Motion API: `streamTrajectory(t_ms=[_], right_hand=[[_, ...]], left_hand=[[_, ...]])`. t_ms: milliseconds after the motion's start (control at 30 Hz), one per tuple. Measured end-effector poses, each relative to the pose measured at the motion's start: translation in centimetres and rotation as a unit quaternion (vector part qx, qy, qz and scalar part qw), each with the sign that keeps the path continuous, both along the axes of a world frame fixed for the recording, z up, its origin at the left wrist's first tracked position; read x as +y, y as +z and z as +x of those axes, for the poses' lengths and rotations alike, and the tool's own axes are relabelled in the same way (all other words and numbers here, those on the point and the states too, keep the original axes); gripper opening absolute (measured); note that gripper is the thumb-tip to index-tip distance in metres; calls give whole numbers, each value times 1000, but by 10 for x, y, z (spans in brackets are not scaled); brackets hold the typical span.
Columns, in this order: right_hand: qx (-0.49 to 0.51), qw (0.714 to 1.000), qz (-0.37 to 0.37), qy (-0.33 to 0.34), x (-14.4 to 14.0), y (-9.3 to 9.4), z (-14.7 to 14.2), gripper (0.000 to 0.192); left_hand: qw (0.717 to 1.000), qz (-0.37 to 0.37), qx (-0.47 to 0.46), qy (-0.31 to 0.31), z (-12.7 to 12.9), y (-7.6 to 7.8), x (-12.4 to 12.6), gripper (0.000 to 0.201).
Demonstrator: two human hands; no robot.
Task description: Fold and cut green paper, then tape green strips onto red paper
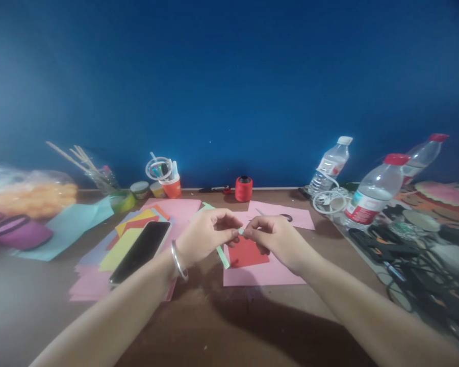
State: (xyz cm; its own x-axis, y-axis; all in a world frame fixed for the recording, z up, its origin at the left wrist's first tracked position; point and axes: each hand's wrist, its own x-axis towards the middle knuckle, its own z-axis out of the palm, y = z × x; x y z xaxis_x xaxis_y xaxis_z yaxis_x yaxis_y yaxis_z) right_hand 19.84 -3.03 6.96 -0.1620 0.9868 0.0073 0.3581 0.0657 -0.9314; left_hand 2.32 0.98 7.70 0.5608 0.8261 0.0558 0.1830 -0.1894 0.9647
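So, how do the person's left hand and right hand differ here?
A smooth, shiny silver bangle circles the left hand's wrist; the right hand's wrist has none. The left hand's fingers point rightward, the right hand's leftward. A pale green paper strip shows beside the left hand, while the right hand is over pink paper. Both hands meet fingertip to fingertip at one small pale piece.

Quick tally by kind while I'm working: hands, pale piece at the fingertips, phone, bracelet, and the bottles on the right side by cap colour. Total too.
Hands: 2 (left hand, right hand)
Pale piece: 1
Phone: 1
Bracelet: 1
White-capped bottle: 1
Red-capped bottles: 2 (front bottle, rear bottle)
Total: 8
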Motion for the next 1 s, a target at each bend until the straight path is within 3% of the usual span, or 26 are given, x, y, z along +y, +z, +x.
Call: streamTrajectory(t_ms=[133, 367, 733, 1000], right_hand=[[18, 999, 27, -19, 0, 1, -2, 19], [72, 995, 51, -49, 0, -5, -5, 22], [98, 994, 47, -21, -1, -7, -8, 21], [71, 995, 59, -37, -1, -7, -7, 20]], left_hand=[[1000, -3, -19, 18, 0, 1, 1, 17], [995, 31, 75, 63, 3, 9, -6, 10], [992, 82, 77, 63, 2, 8, -8, 8], [986, 109, 110, 54, 3, 9, -12, 10]])
